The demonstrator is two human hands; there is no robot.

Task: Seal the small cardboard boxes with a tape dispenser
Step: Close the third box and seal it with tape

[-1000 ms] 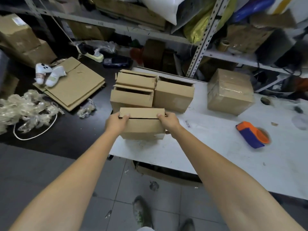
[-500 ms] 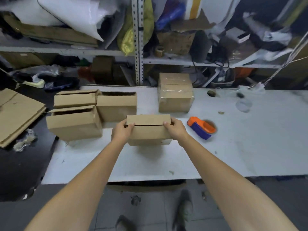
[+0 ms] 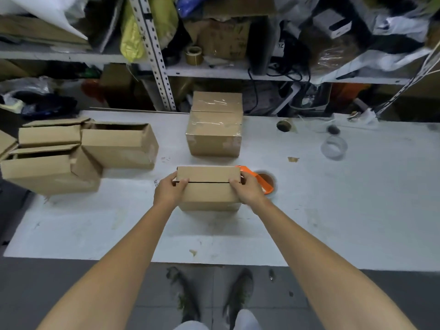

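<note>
Cluttered metal shelving (image 3: 214,71) with perforated uprights fills the background, stuffed with crumpled plastic bags, cables and worn cartons; a brown tape roll (image 3: 194,54) sits on one shelf. Below it runs a white counter (image 3: 333,222), matte, scuffed and flecked with small scraps.

At the counter's middle stands the small cardboard box (image 3: 208,186), plain brown corrugated and rectangular, its two top flaps folded down with a dark seam showing between them and no tape over it. The left hand (image 3: 169,190) grips its left end and the right hand (image 3: 247,192) its right end, fingers curled round the edges and thumbs lying on the flaps. Just beside the right hand, partly hidden behind the box, lies the tape dispenser (image 3: 262,179), orange plastic round a brownish roll.

Behind them stands a taped box (image 3: 215,125), its top glossy with clear film. To the left three open boxes (image 3: 119,146) cluster together with flaps raised; their insides are dark and what they hold cannot be told. A clear tape roll (image 3: 334,147) lies far right.
</note>
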